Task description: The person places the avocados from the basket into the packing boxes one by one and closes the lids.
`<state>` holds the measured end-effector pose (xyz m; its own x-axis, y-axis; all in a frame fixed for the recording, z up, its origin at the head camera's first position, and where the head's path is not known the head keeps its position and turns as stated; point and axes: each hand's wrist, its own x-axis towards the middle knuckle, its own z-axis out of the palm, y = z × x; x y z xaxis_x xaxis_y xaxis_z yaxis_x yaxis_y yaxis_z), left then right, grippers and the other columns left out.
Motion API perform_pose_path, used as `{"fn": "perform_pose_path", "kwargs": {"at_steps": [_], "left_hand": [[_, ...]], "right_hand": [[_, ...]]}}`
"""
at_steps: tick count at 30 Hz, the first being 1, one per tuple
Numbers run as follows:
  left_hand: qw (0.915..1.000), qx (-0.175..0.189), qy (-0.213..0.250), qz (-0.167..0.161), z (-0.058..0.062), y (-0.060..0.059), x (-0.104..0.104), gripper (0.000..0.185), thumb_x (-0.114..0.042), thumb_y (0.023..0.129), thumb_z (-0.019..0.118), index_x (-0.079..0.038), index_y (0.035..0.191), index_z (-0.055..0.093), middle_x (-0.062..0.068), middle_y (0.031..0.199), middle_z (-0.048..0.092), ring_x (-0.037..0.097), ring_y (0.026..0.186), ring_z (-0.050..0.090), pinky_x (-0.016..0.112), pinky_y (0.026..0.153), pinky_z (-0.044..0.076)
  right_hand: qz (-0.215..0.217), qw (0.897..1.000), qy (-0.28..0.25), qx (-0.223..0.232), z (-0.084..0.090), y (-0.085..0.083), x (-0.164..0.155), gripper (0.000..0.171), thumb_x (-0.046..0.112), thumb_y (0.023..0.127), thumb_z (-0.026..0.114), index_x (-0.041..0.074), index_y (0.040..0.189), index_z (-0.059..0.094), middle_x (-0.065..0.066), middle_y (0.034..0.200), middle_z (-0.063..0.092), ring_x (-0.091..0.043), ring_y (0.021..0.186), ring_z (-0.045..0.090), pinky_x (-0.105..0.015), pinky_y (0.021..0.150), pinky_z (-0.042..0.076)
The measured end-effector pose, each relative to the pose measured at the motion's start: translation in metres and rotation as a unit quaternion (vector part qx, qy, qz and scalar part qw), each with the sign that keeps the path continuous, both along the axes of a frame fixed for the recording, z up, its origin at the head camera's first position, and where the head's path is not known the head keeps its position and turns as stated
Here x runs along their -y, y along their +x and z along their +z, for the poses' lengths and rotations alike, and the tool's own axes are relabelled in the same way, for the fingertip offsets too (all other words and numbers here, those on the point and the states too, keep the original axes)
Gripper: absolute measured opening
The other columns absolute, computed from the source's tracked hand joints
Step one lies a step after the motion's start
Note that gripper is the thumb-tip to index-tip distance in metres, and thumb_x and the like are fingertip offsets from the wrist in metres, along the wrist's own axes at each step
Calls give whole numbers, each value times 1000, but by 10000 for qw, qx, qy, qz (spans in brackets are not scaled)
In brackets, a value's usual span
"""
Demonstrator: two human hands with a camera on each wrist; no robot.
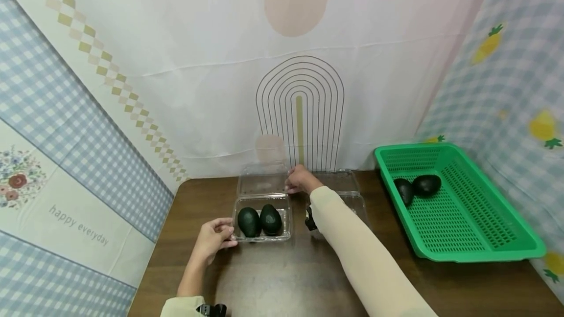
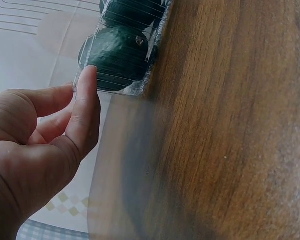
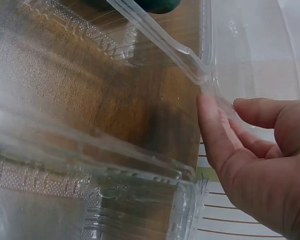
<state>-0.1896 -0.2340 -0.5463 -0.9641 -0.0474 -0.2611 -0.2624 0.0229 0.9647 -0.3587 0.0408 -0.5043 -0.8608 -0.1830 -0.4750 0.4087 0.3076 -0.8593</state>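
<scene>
Two dark green avocados, the left one (image 1: 249, 222) and the right one (image 1: 270, 219), lie side by side in the base of a clear plastic clamshell container (image 1: 264, 240). Its hinged lid (image 1: 260, 185) stands open toward the wall. My left hand (image 1: 209, 239) pinches the container's left edge between thumb and finger. At the lid's right edge, my right hand (image 3: 260, 145) holds the thin plastic rim between thumb and fingers. A second clear clamshell container (image 1: 356, 203), lid open, is to the right, partly hidden by my right forearm.
A green plastic basket (image 1: 484, 254) stands at the right of the wooden table (image 1: 273, 278), with two dark avocados (image 1: 426, 186) at its left side. A printed cloth (image 1: 211, 111) hangs behind the table, and patterned cloths border both sides.
</scene>
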Motion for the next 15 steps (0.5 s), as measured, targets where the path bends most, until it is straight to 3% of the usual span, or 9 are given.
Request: {"fn": "perform_pose_path", "kwargs": {"at_steps": [6, 10, 15], "left_hand": [[10000, 66, -17, 54, 2, 2, 0, 40, 14, 97, 57, 19, 136, 50, 11, 88, 60, 16, 71, 63, 29, 63, 66], [10000, 39, -24, 48, 1, 2, -1, 39, 13, 97, 57, 19, 136, 51, 13, 89, 61, 16, 72, 64, 29, 64, 67], [9999, 39, -52, 88, 2, -1, -2, 38, 13, 97, 57, 18, 135, 52, 14, 90, 62, 14, 71, 64, 28, 64, 67]], "right_hand": [[56, 9998, -110, -155, -1, 0, -2, 35, -10, 96, 58, -9, 131, 55, -14, 98, 63, -17, 72, 63, -29, 72, 67], [174, 9993, -269, -203, 4, 0, -8, 32, -8, 98, 60, -7, 129, 54, -14, 98, 63, -18, 78, 64, -29, 73, 66], [357, 9985, -334, -264, 12, 2, -13, 37, -7, 97, 62, -3, 133, 53, -22, 122, 69, -19, 83, 68, -29, 74, 66]]}}
